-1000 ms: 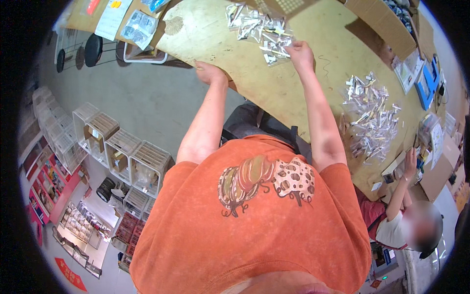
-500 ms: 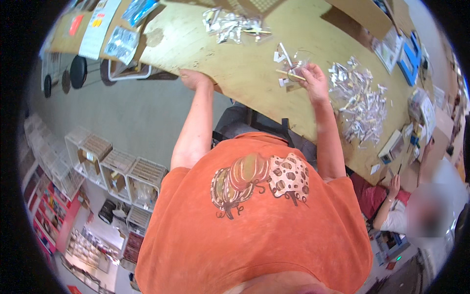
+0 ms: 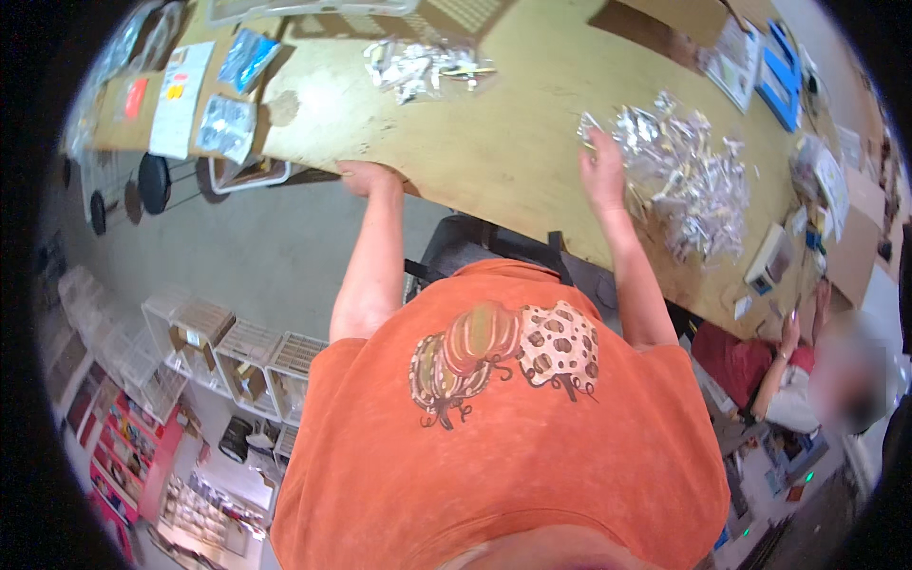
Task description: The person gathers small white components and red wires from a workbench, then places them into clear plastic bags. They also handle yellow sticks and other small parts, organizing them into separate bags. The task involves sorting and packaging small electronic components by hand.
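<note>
My left hand [image 3: 366, 177] grips the near edge of the long wooden table [image 3: 494, 142]. My right hand [image 3: 604, 165] rests on the tabletop at the left rim of a big heap of clear crinkly plastic packets [image 3: 679, 180]. Its fingers touch the nearest packets; whether they hold one I cannot tell. A smaller pile of the same packets [image 3: 418, 66] lies farther back on the table, apart from both hands.
Papers and small bags [image 3: 204, 95] lie at the table's left end. Blue items and boxes [image 3: 779, 66] sit at the far right. A seated person in red [image 3: 788, 366] works at the right. White crates [image 3: 218, 351] stand on the floor at left, and a dark chair [image 3: 475, 252] is below the table.
My right hand has swept from the smaller back pile rightward to the big heap of packets. My left hand has stayed on the table's edge.
</note>
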`<state>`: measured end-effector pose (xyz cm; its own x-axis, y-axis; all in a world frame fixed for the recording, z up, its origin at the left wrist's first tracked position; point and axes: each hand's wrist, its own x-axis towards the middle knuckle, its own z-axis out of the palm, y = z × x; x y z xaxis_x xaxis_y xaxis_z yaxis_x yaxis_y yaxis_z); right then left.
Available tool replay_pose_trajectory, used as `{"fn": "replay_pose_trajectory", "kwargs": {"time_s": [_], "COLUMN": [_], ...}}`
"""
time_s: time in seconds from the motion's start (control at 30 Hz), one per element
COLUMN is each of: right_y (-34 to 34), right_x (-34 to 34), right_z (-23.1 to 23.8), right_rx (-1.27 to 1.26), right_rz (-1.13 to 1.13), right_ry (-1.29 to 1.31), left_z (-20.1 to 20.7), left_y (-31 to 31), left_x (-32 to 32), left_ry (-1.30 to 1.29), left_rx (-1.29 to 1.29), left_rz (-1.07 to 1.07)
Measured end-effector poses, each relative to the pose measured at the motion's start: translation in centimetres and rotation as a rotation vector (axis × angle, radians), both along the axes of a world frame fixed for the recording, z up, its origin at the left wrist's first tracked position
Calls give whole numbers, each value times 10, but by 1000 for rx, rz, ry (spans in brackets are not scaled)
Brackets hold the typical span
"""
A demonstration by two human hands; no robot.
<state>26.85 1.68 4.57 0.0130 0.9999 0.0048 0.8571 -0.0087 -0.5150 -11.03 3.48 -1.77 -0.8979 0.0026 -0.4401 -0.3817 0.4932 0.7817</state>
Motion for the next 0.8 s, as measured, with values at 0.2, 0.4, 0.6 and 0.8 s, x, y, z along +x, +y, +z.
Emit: {"fn": "replay_pose_trajectory", "kwargs": {"time_s": [0.2,0.4,0.6,0.8], "right_y": [51,99,41,44], "right_x": [-171,-232,-217,-197], "right_z": [20,-16,-17,-6], "right_rx": [24,-20,-46,14], "right_rz": [421,527,735,669], "right_ry": [-75,-320,-426,-229], "left_z": [-7,-1,4,19], "left_y": [2,3,5,8], "left_x": [-2,0,3,7], "left_ry": [86,74,104,66], "left_rx": [-81,-138,-124,-138], "left_rz": [-36,-28,-25,-17]}}
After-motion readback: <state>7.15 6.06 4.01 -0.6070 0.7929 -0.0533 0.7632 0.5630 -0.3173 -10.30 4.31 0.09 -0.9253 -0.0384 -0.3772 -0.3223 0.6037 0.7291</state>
